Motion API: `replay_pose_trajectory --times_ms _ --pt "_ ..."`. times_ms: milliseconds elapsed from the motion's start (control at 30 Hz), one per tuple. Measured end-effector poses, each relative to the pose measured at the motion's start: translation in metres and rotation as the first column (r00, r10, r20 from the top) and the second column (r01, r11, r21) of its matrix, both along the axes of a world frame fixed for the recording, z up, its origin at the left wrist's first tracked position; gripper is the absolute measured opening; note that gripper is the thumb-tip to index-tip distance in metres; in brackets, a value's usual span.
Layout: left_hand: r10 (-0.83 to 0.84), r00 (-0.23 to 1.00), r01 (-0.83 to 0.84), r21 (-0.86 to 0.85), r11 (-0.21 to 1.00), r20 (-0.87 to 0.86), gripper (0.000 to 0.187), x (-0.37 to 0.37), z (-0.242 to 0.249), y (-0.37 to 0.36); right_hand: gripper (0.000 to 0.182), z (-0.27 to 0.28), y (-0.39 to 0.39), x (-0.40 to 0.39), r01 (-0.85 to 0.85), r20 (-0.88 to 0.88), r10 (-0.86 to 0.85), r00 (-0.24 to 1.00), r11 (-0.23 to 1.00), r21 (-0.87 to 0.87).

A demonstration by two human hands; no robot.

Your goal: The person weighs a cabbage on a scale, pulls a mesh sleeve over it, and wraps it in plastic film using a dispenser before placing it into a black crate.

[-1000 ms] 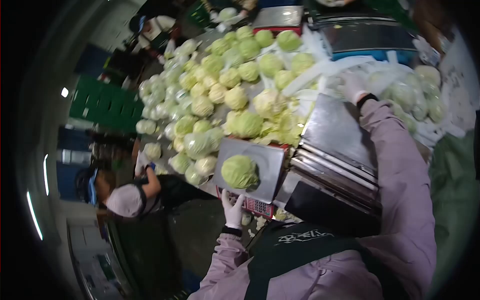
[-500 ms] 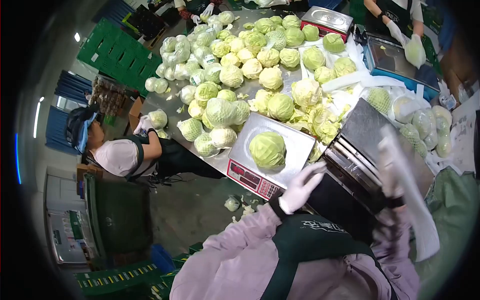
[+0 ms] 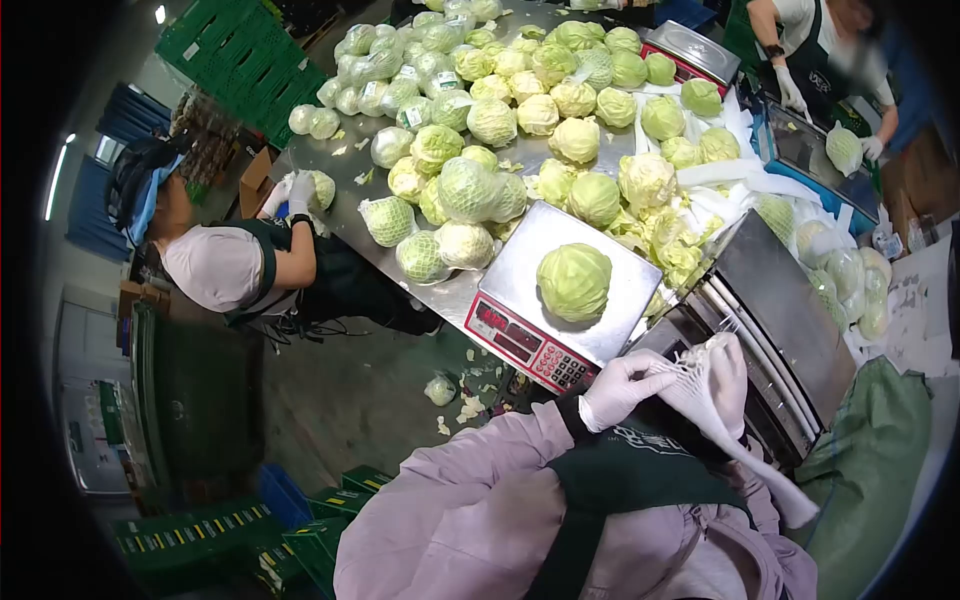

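Observation:
A white mesh sleeve is stretched between my two gloved hands, its long tail hanging down to the right. My left hand pinches the sleeve's near end. On the other side, my right hand grips the bunched mesh, its fingers partly covered by it. Just beyond my left hand, a bare green cabbage rests on the steel plate of a red-framed scale with a keypad.
A dark metal machine with rollers stands right of the scale. Many cabbages, bare and netted, cover the steel table. Co-workers stand at the left and far right. A green sack is at my right.
My right hand has brought the mesh sleeve inward from the right, and my left hand has taken hold of its end. The view has shifted slightly; the cabbage stays on the scale.

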State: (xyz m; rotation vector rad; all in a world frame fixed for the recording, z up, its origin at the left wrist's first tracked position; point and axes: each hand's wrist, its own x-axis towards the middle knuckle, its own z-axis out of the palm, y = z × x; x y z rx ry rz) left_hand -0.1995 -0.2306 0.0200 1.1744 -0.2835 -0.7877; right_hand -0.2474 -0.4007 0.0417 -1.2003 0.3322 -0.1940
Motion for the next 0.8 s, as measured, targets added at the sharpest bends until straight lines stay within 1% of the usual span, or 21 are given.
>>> replay_pose_trajectory --times_ms 33,67,100,167,200,233,267,300,333,367,433,467,500,533,567,600,633,700,733,767,800 --pt "0.022 0.994 -0.022 0.002 1.000 0.107 0.017 0.001 -0.004 0.003 0.014 -0.001 -0.005 0.000 -0.071 -0.001 0.072 0.997 0.992 0.105" --pt "0.064 0.983 -0.056 -0.053 0.997 0.175 0.017 0.001 -0.006 0.006 0.024 -0.008 0.000 0.003 -0.114 -0.030 0.145 0.989 0.878 0.465" --pt "0.063 0.983 -0.054 -0.059 0.997 0.174 0.017 0.004 -0.012 0.011 0.031 -0.013 0.015 0.002 0.163 -0.254 -0.027 0.967 0.831 0.531" --pt "-0.032 0.941 -0.057 -0.251 0.966 -0.338 0.022 0.012 -0.021 0.022 0.043 -0.011 0.017 0.000 -0.044 -0.193 0.304 0.933 0.627 0.778" --pt "-0.065 0.873 -0.168 -0.423 0.891 -0.483 0.026 0.016 -0.013 0.022 0.053 -0.046 0.010 -0.001 -0.468 0.314 0.457 0.832 0.275 0.840" --pt "-0.062 0.872 -0.174 -0.426 0.888 -0.485 0.026 0.022 -0.008 0.024 0.058 -0.031 0.004 -0.012 -0.041 -0.303 0.526 0.795 0.545 0.837" --pt "-0.091 0.798 -0.233 -0.444 0.865 -0.596 0.027 0.027 -0.004 0.026 0.058 -0.042 -0.007 -0.020 -0.042 -0.309 0.531 0.789 0.548 0.835" --pt "-0.127 0.712 -0.292 -0.456 0.841 -0.690 0.028 0.030 -0.003 0.029 0.053 -0.042 -0.010 -0.017 -0.483 -0.303 0.684 0.663 0.701 0.524" --pt "-0.170 0.707 -0.273 -0.486 0.830 -0.687 0.032 0.031 -0.009 0.032 0.048 -0.043 -0.012 -0.015 -0.813 -0.384 0.772 0.506 0.576 0.088" --pt "-0.175 0.708 -0.273 -0.494 0.825 -0.684 0.032 0.031 -0.012 0.037 0.040 -0.048 -0.008 -0.006 -0.813 0.211 0.797 0.566 0.498 0.301" --pt "-0.365 0.677 0.123 -0.391 0.912 -0.639 0.039 0.032 -0.016 0.054 0.039 0.020 0.027 0.016 -0.497 0.140 0.477 0.868 0.814 0.302" --pt "-0.632 0.669 0.547 -0.316 0.775 -0.391 0.043 0.037 -0.034 0.062 0.036 -0.008 0.011 0.019 -0.342 0.086 0.373 0.924 0.703 0.623" --pt "-0.643 0.668 0.557 -0.321 0.766 -0.375 0.043 0.039 -0.032 0.066 0.033 -0.005 0.007 0.024 -0.346 0.120 0.352 0.928 0.702 0.623" --pt "-0.584 0.797 0.563 -0.164 0.810 -0.154 0.039 0.040 -0.028 0.070 0.033 -0.017 -0.002 0.029 -0.502 0.172 0.493 0.853 0.682 0.532" --pt "-0.510 0.855 0.513 -0.017 0.858 0.089 0.034 0.042 -0.026 0.076 0.033 -0.028 -0.008 0.034 -0.643 0.201 0.628 0.752 0.631 0.433" --pt "-0.429 0.903 0.429 -0.032 0.903 -0.004 0.026 0.048 -0.025 0.084 0.033 -0.009 0.002 0.041 -0.642 -0.125 0.661 0.740 0.750 0.161" --pt "-0.215 0.966 0.213 0.031 0.977 0.145 0.021 0.046 -0.035 0.089 0.025 -0.005 0.009 0.048 -0.680 -0.421 0.607 0.674 0.732 -0.033" --pt "0.069 0.932 -0.201 0.348 0.916 0.356 0.023 0.055 -0.055 0.101 0.021 -0.058 0.021 0.049 -0.376 -0.286 0.257 0.923 0.758 -0.533" --pt "0.236 0.886 -0.378 0.330 0.865 0.398 0.025 0.062 -0.059 0.103 0.023 -0.070 0.027 0.060 -0.199 -0.229 0.058 0.972 0.725 -0.659" --pt "0.394 0.808 -0.545 0.302 0.782 0.438 0.028 0.072 -0.061 0.104 0.033 -0.098 0.030 0.072 -0.048 -0.111 -0.028 0.993 0.781 -0.623" --pt "0.442 0.765 -0.626 0.380 0.681 0.468 0.030 0.083 -0.065 0.105 0.034 -0.110 0.038 0.086 0.058 0.005 -0.073 0.997 0.756 -0.652"
